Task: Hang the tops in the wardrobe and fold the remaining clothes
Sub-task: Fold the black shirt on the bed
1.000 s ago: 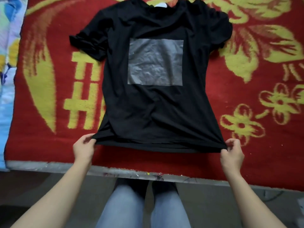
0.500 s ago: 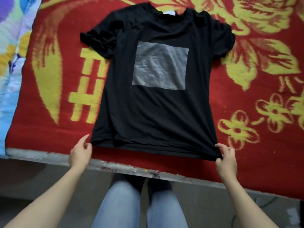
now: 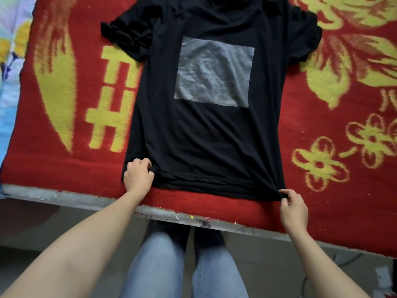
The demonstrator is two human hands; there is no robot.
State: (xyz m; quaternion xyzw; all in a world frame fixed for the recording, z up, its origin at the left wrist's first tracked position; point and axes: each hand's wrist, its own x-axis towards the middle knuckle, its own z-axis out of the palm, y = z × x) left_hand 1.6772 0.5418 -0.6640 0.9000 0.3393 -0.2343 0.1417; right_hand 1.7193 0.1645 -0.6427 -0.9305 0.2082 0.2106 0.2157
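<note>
1. Nearest the camera, the person's legs in pale blue jeans [image 3: 184, 267] stand on a grey floor [image 3: 43, 229], close against the edge of a bed.
2. Both bare forearms reach forward and away from the body, the left from the lower left corner of the view and the right from the lower right.
3. The left hand [image 3: 137, 177] lies knuckles up on the near left corner of a black shirt [image 3: 204, 143]. Its fingers are curled together over a small fold of the hem and grip it.
4. The right hand [image 3: 293, 208] sits just off the near right corner of the shirt. Its thumb and fingertips pinch that corner, and the cloth is drawn out into a short point towards the hand.
5. The hem runs between the two hands, a little rumpled, just inside the bed's edge.
6. The shirt lies front up and spread flat on a red blanket [image 3: 64, 168] patterned with yellow flowers and characters. Its collar points away from the person and is cut off by the top of the view.
7. A creased grey patch [image 3: 214, 72] covers the chest.
8. The sleeve at the view's left [image 3: 126, 37] is bunched; the one at the right [image 3: 305, 39] lies smoother.
9. A pale floral sheet [image 3: 8, 61] shows at the far left, beside the blanket.
</note>
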